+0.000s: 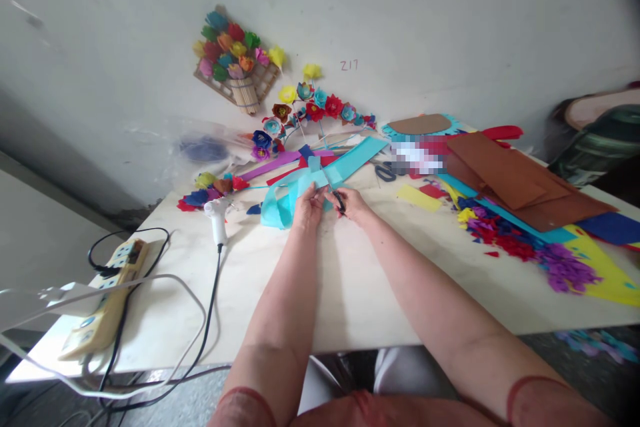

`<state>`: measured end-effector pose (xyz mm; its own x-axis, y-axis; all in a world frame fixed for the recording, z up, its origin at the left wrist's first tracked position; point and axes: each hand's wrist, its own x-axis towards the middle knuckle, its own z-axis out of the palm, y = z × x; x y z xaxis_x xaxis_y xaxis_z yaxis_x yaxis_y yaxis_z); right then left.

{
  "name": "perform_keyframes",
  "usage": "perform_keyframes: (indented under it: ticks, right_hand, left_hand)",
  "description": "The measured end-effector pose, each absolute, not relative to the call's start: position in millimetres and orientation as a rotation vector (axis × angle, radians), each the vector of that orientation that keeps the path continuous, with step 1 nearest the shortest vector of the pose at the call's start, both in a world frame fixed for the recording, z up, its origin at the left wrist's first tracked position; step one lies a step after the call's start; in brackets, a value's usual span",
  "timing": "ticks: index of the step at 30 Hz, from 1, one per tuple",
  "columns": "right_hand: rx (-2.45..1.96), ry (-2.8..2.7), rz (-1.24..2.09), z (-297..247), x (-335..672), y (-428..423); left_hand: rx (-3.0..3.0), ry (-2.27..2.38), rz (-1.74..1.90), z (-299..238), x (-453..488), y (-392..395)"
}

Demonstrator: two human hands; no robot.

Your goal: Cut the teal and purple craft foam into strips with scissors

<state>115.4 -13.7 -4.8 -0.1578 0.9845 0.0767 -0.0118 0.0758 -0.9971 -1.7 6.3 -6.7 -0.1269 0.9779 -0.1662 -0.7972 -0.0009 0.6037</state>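
Both my hands meet over the middle of the table [270,280]. Between the fingers of my left hand [309,208] is a turquoise strip [277,209] of paper or fabric, which loops down to the left. My right hand [354,205] is closed round the dark handle of a pair of scissors [340,201], whose blades point up and away at the strip. How far the blades are apart is too small to tell. Just behind lies a wider turquoise band [357,161], with purple strips [270,165] and red strips near it.
On the left are a white glue gun [217,220] and a power strip [107,300] with trailing cords. Colourful handmade flowers [315,107] stand along the wall. Dark-handled scissors [385,171], brown sheets [525,180] and purple scraps [567,267] lie to the right.
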Motion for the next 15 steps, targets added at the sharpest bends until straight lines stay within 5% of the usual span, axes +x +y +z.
perform_keyframes:
  ticks: [15]
  right_hand:
    - [-1.072,-1.304,1.316,2,118,-18]
  left_hand:
    - [0.323,0.641,1.606,-3,-1,4]
